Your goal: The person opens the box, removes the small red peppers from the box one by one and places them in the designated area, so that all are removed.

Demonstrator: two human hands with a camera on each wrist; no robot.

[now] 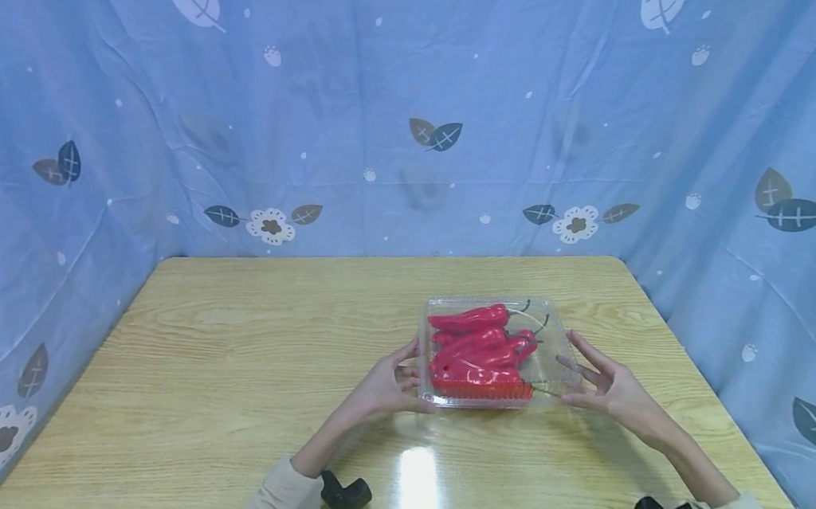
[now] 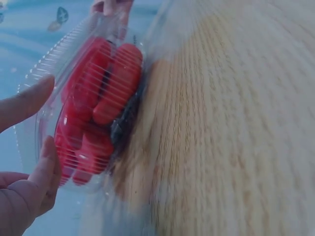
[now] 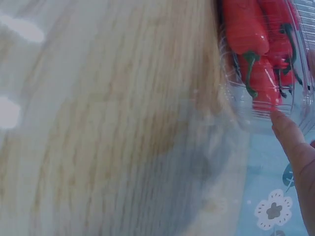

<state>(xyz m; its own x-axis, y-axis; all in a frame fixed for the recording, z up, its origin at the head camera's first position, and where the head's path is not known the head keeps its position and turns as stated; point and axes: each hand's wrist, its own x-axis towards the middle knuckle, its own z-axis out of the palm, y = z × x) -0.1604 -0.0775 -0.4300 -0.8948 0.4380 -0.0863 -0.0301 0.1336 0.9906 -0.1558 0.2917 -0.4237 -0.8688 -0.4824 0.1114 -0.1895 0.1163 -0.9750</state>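
A clear plastic clamshell box holds several red peppers with long green stems. My left hand grips its left side, thumb at the near corner and fingers along the side. On the right, my right hand holds the other side with fingers spread, thumb near the front corner. In the left wrist view the box looks raised off the wood at a tilt, thumb and fingers on its edge. A right finger touches the end of the box near the pepper stems in the right wrist view.
The box is over the right half of a light wood table. Blue curtains with leaf and flower prints stand behind the table and along both sides. Black straps show at the wrists, by the light sleeves. A bright glare lies near the front.
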